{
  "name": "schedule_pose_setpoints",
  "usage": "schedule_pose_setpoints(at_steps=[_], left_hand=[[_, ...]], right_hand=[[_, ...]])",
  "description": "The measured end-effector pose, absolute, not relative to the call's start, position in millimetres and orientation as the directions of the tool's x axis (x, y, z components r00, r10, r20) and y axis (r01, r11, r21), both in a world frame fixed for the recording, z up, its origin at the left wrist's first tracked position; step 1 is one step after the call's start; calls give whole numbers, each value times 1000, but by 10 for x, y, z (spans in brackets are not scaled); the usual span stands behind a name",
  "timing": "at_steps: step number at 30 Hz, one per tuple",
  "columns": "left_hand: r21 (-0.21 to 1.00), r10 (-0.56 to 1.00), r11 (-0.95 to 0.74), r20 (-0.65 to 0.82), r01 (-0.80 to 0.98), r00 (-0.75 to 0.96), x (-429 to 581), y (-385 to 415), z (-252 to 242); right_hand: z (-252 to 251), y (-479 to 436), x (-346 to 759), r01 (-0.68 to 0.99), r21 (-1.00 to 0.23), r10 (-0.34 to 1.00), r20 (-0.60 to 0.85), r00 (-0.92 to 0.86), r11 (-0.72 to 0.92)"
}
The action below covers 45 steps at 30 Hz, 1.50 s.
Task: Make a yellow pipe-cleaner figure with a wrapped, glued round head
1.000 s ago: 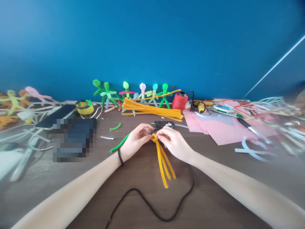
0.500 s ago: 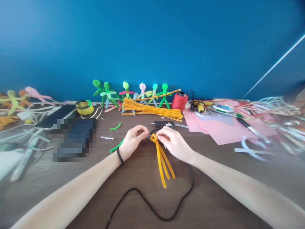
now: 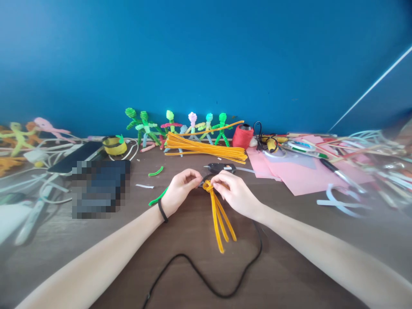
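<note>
My right hand (image 3: pixel 237 193) pinches a knotted bundle of orange pipe cleaners (image 3: pixel 220 223) near its small loop, and several fuzzy ends hang down and spread over the table. Just left of the loop, my left hand (image 3: pixel 182 189) has thumb and forefinger pressed together; what sits between them, if anything, is too small to make out. Behind the hands lies a black glue gun (image 3: pixel 220 168), whose black cord (image 3: pixel 222 295) seems to curl round towards me. A green pipe cleaner piece (image 3: pixel 156 199) is partly behind my left wrist.
At the back lies a stack of orange pipe cleaners (image 3: pixel 206 146), before a row of pipe cleaner figures (image 3: pixel 222 126) against the blue wall. A red spool (image 3: pixel 242 136) stands beside them. Pink paper (image 3: pixel 299 176) is on the right, a phone (image 3: pixel 77 156) and white cables on the left.
Almost nothing differs. Both hands stay in place at the orange loop, and the hanging ends have shifted only very slightly.
</note>
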<state>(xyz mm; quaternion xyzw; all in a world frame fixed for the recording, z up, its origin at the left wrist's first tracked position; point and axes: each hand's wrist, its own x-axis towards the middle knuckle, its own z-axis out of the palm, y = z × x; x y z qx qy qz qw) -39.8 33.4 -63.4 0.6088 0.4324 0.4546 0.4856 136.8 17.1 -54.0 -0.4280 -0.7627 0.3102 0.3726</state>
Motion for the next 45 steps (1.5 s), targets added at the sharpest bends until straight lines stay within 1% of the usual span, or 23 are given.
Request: schedule_pose_setpoints(at_steps=[6,12,14,16,20,21,24,27,31,35,40,45], left_hand=[[977,955,-191,163,91,246,-401,307,-602],[977,957,-170,133,127,257,-389,288,-553],[970,963,-174,132,171,236,-381,286,-554],[964,969,-195,160,182,188,-375,290,-569],[965,966,-241,229,103,121,-384,309,-617],[958,961,-261,246,118,127,-390,312,-624],[907,934,-348,315,238,168,-404,307,-617],[870,919,-388,338,305,205,-405,285,-588],[840,901,-419,339,344,271,-400,261,-569],[802,864,-488,388,344,322,-393,252,-568],[801,875,-465,351,377,333,-370,236,-542],[834,896,-396,259,385,360,-361,236,-531]], right_hand=[[-528,169,1359,432,-784,883,305,-357,446],[-529,166,1367,425,-783,879,315,-357,453],[-530,165,1368,419,-787,879,317,-356,453],[-530,165,1366,411,-793,881,319,-349,450],[-538,168,1362,405,-802,887,314,-337,438],[-542,169,1363,406,-803,888,313,-336,436],[-553,176,1367,409,-803,890,310,-333,433],[-552,180,1368,416,-800,891,305,-337,432],[-538,177,1365,419,-796,889,310,-338,437],[-530,174,1359,430,-793,892,305,-333,431],[-536,181,1357,432,-787,889,314,-333,440],[-533,173,1359,457,-754,874,331,-357,472]])
